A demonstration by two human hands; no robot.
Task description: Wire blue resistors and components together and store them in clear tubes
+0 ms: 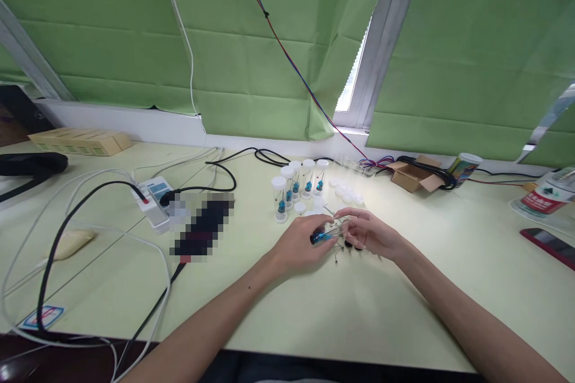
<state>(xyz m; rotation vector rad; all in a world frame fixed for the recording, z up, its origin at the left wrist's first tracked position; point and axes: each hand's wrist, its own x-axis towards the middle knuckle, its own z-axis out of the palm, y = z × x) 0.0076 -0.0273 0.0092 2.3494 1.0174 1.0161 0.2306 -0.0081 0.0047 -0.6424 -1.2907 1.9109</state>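
Note:
My left hand (297,244) is closed around a clear plastic vial (324,234), tilted nearly level, with blue and dark contents toward its left end. At the vial's right end, the fingers of my right hand (372,234) are pinched together; what sits between them is too small to make out. Below the fingers lie small dark parts with thin wire leads (336,256). Just behind my hands stand several upright white-capped vials (281,198), each with a blue piece and wires inside. Loose white caps (348,192) lie to their right.
A power strip (155,206) with cables and a blurred dark device (204,227) are on the left. An open cardboard box (415,176), a printed can (465,167), a labelled bottle (545,194) and a phone (550,246) are on the right. Green blinds hang behind.

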